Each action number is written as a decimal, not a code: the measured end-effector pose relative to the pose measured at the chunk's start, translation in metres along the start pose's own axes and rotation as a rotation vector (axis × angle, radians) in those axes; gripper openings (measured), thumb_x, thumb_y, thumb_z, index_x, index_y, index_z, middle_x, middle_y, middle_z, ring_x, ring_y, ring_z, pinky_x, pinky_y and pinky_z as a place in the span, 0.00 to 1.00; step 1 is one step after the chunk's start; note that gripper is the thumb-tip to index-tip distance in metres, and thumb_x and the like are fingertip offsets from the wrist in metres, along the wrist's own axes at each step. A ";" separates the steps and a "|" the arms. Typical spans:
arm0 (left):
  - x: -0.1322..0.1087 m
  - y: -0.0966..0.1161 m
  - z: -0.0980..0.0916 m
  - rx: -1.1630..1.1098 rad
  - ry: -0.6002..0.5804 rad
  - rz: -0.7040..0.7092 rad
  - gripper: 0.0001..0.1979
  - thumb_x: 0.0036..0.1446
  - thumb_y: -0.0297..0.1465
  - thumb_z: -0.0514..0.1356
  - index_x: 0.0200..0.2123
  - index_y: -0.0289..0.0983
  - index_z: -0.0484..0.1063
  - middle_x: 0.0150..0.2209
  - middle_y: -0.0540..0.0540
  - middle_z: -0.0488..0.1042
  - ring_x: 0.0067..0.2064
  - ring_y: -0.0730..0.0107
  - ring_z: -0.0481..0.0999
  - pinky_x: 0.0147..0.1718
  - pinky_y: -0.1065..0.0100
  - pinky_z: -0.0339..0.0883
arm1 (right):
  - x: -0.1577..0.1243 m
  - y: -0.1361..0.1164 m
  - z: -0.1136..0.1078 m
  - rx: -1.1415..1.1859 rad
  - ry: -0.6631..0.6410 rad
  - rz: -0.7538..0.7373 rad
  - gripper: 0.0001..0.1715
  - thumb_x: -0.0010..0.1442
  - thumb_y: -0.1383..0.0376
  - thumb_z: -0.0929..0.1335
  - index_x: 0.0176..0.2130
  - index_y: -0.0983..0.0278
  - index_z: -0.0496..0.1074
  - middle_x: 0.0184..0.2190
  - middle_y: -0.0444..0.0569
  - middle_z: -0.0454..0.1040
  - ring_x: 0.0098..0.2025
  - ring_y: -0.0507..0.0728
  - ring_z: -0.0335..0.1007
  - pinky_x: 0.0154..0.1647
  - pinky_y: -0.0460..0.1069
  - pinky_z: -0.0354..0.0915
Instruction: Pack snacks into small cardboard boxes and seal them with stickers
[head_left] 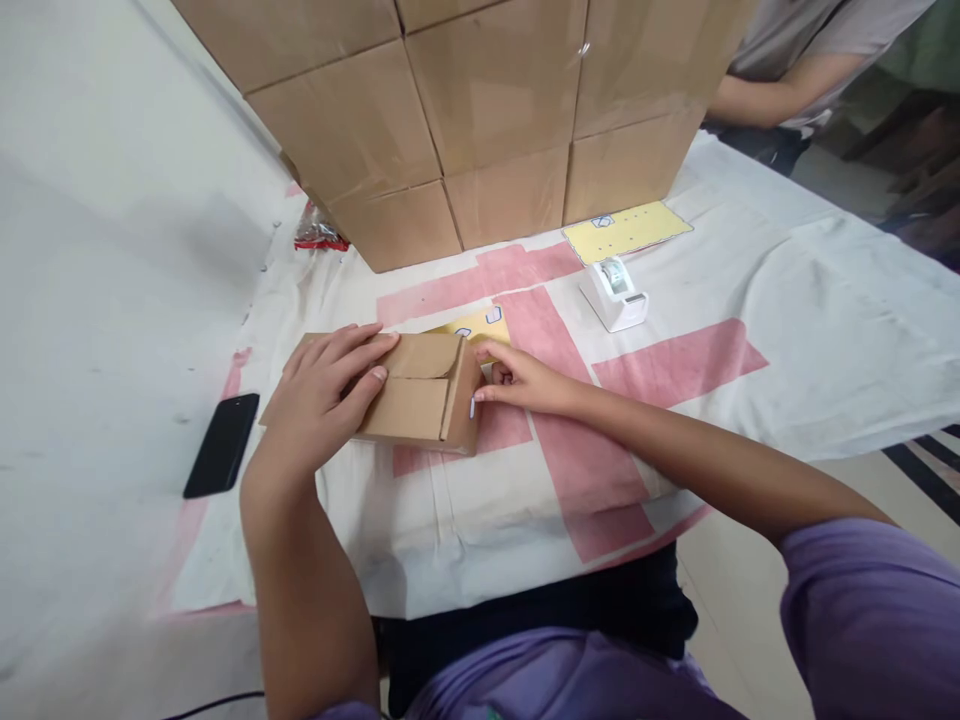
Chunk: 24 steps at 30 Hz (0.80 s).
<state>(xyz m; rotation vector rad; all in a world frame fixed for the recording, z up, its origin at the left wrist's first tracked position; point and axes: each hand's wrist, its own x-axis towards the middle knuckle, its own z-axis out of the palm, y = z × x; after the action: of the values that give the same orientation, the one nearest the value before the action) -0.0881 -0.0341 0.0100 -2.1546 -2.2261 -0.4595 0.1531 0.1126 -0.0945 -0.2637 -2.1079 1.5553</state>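
A small brown cardboard box (412,405) lies on the cloth-covered table, its top flaps folded over with a seam between them. My left hand (330,375) rests flat on the box's left part, fingers stretched out over the top. At the right end of the box, my right hand (517,380) has its thumb and index finger against the end face, the other fingers curled in. A small pale mark (472,407) shows on that end near the thumb. Behind the box, partly covered by it, lies a yellow printed card (487,325).
Stacked large cartons (495,100) stand at the back. A white tape dispenser (615,295) sits right of centre by another yellow card (630,230). A black phone (222,445) lies left, near the wall. A red-edged plastic packet (319,230) is behind. Another person's arm (780,95) shows back right.
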 end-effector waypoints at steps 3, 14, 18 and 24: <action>-0.001 0.002 0.000 0.011 -0.001 -0.008 0.22 0.69 0.43 0.47 0.61 0.54 0.69 0.65 0.54 0.67 0.65 0.55 0.64 0.65 0.49 0.56 | 0.001 0.001 0.001 0.016 0.000 0.014 0.20 0.60 0.58 0.73 0.48 0.60 0.67 0.50 0.49 0.69 0.37 0.52 0.67 0.34 0.47 0.66; -0.003 0.006 -0.002 -0.003 -0.001 -0.037 0.22 0.70 0.45 0.45 0.61 0.53 0.70 0.66 0.55 0.67 0.66 0.56 0.63 0.66 0.50 0.53 | 0.009 0.014 -0.031 0.078 0.308 0.331 0.28 0.65 0.55 0.68 0.62 0.58 0.66 0.71 0.56 0.55 0.30 0.48 0.71 0.31 0.49 0.76; -0.004 0.007 -0.002 -0.006 0.004 -0.040 0.23 0.70 0.45 0.45 0.61 0.53 0.69 0.66 0.55 0.67 0.66 0.55 0.63 0.66 0.50 0.53 | 0.008 0.016 -0.032 -0.052 0.327 0.330 0.25 0.65 0.59 0.68 0.60 0.59 0.68 0.75 0.56 0.44 0.28 0.46 0.71 0.28 0.48 0.76; -0.004 0.008 -0.002 -0.010 0.007 -0.048 0.22 0.70 0.45 0.45 0.61 0.54 0.69 0.66 0.55 0.67 0.66 0.55 0.64 0.65 0.49 0.54 | 0.013 0.017 -0.033 -0.068 0.324 0.382 0.20 0.67 0.67 0.64 0.58 0.63 0.70 0.74 0.58 0.44 0.25 0.44 0.71 0.25 0.47 0.76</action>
<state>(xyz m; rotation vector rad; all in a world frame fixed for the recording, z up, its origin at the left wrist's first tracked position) -0.0805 -0.0388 0.0128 -2.1046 -2.2815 -0.4806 0.1562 0.1520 -0.0994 -0.9239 -1.9291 1.5187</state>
